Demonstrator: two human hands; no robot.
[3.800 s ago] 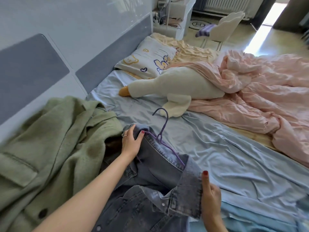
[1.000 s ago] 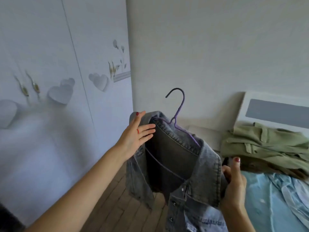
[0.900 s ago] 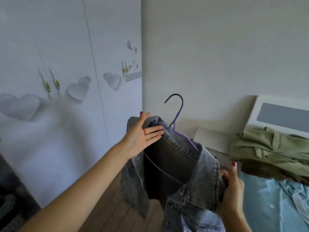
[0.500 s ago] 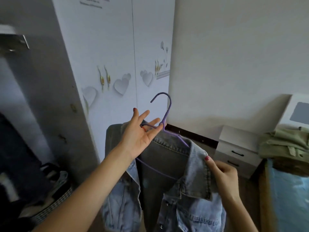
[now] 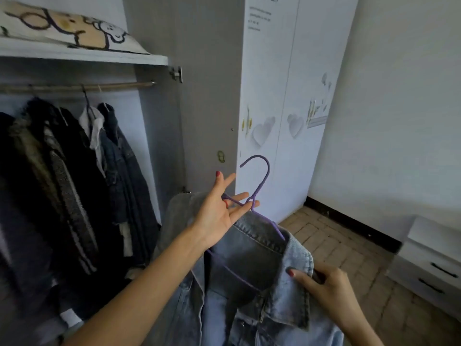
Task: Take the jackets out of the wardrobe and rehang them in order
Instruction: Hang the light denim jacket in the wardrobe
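Note:
I hold a light-blue denim jacket (image 5: 252, 275) on a purple hanger (image 5: 259, 186) in front of the open wardrobe. My left hand (image 5: 219, 211) carries the hanger at its neck, fingers straight and spread, with the wire lying across them. My right hand (image 5: 324, 288) grips the jacket's collar at the right shoulder. The hanger's hook points up and left, below and to the right of the wooden rail (image 5: 74, 87). Several dark jackets (image 5: 57, 176) and a dark denim one (image 5: 124, 171) hang on that rail.
A shelf (image 5: 84, 56) above the rail holds a printed pillow (image 5: 64, 28). An open grey wardrobe door (image 5: 207, 96) stands right behind the hanger. Closed white doors with heart decals (image 5: 287, 108) are to the right. A white bedside drawer unit (image 5: 429, 265) stands at the far right on a brick-pattern floor.
I have turned from the bed to the wardrobe, so the open compartment and rail now fill the left of the view. Both hands have carried the jacket along, keeping their hold.

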